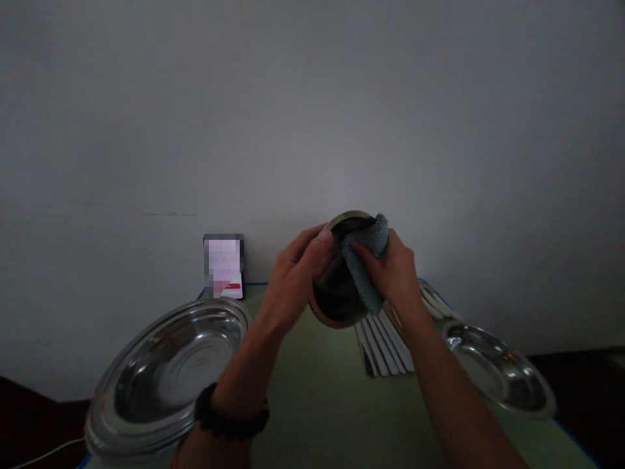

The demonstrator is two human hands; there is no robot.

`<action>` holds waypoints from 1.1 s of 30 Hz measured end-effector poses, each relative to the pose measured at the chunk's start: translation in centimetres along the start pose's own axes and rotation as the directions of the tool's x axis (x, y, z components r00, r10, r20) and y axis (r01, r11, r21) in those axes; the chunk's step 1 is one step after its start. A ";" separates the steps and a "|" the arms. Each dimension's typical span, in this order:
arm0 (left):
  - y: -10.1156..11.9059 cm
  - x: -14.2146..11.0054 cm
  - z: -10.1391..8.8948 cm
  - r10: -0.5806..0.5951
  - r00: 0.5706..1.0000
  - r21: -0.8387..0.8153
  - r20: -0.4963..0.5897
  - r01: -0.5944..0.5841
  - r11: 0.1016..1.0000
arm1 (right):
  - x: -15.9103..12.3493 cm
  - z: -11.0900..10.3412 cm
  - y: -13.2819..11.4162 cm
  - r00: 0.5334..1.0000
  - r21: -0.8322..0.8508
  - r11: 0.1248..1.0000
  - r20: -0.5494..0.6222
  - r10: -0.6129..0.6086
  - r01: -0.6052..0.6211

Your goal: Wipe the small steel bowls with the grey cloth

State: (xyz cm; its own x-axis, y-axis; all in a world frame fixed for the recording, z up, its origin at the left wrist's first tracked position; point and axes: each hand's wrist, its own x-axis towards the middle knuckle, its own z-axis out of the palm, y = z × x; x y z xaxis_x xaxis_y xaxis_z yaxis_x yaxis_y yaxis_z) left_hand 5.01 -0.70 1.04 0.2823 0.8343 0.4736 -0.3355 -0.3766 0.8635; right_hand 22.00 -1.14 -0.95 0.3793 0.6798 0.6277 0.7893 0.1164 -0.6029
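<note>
My left hand grips the rim of a dark round bowl, held tilted in the air above the table with its opening toward me. My right hand presses a grey-blue cloth against the inside and upper edge of that bowl. A dark bead bracelet sits on my left wrist.
A green table with a blue edge stands against a plain wall. A large steel basin is at the left, a smaller steel dish at the right. Several flat utensils lie below the bowl. A small card leans on the wall.
</note>
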 end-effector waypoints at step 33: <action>-2.2 0.4 -2.2 0.403 0.909 0.110 0.111 -0.414 0.904 | 0.2 1.7 -0.2 0.987 0.301 0.949 0.150 0.053 -0.097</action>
State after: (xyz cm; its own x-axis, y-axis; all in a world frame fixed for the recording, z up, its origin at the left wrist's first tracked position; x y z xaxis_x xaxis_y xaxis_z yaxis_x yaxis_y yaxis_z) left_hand 3.88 1.38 -1.06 0.2210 0.5618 0.7972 -0.3211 -0.7300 0.6034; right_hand 21.04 0.21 -1.57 0.3437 0.7859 0.5140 0.5672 0.2624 -0.7806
